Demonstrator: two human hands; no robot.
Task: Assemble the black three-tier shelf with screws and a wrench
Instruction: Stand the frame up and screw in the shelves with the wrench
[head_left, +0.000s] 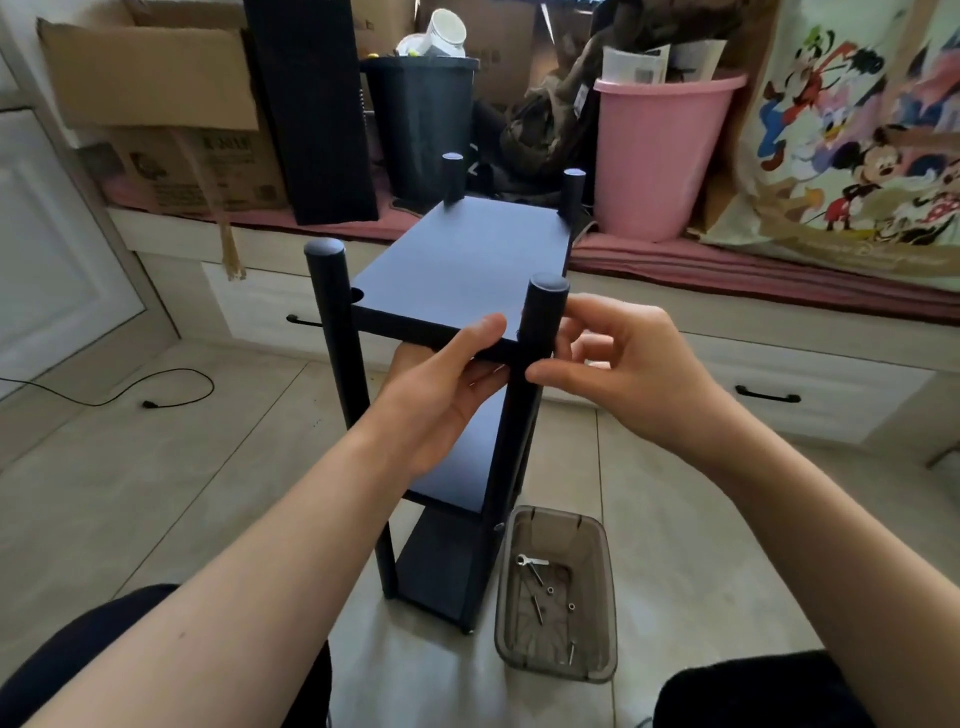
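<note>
The black three-tier shelf (462, 260) stands upright on the tiled floor with four round posts. My left hand (441, 395) grips the front edge of the top board, thumb on top. My right hand (623, 374) curls its fingers round the near right post (540, 322) just where the top board meets it. What the fingertips pinch there is hidden. At the near left corner the board's notch sits beside the left post (332, 312). A small wrench (531, 561) lies in a clear brown plastic tray (605, 613) with several screws and nuts.
The tray sits on the floor right of the shelf's base. Behind the shelf runs a low bench with drawers, holding a pink bucket (660, 156), a black bin (421, 119), cardboard boxes (156, 88) and a tall black panel. A black cable (171, 395) lies on the floor left.
</note>
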